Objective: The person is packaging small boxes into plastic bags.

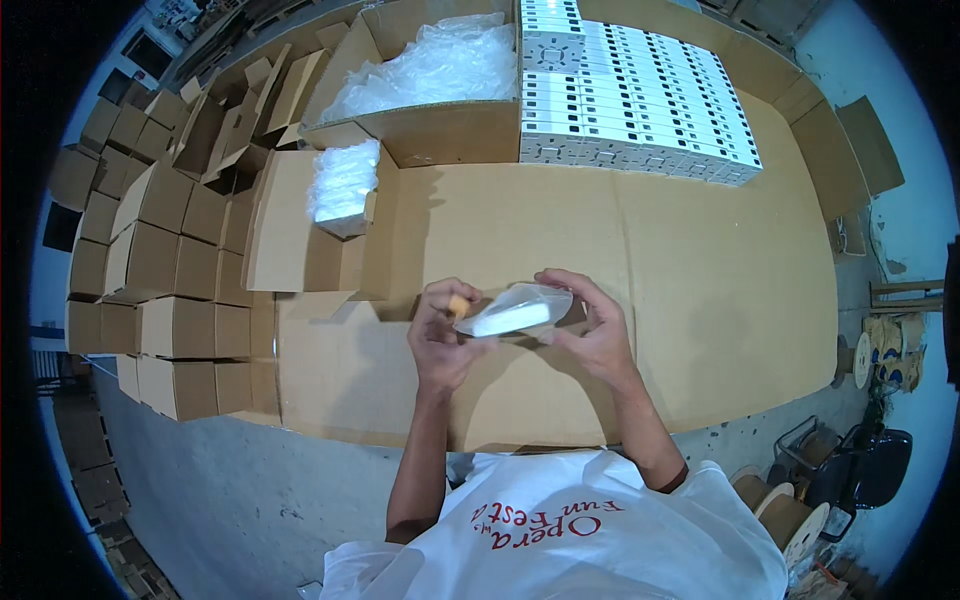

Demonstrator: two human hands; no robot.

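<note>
Both my hands hold one clear plastic bag (520, 308) with a flat white item inside, above the cardboard-covered table (700, 260). My left hand (442, 335) grips the bag's left end, where a small orange piece shows at my fingers. My right hand (590, 325) pinches the bag's right end from above and below. The bag lies roughly level between the two hands.
A small open carton (345, 190) with bagged items stands left of centre. A large open carton (430, 80) of clear bags sits at the back. Rows of white flat boxes (640, 90) are stacked back right. Several closed brown cartons (165, 260) are piled on the left. Cable spools (780, 510) stand lower right.
</note>
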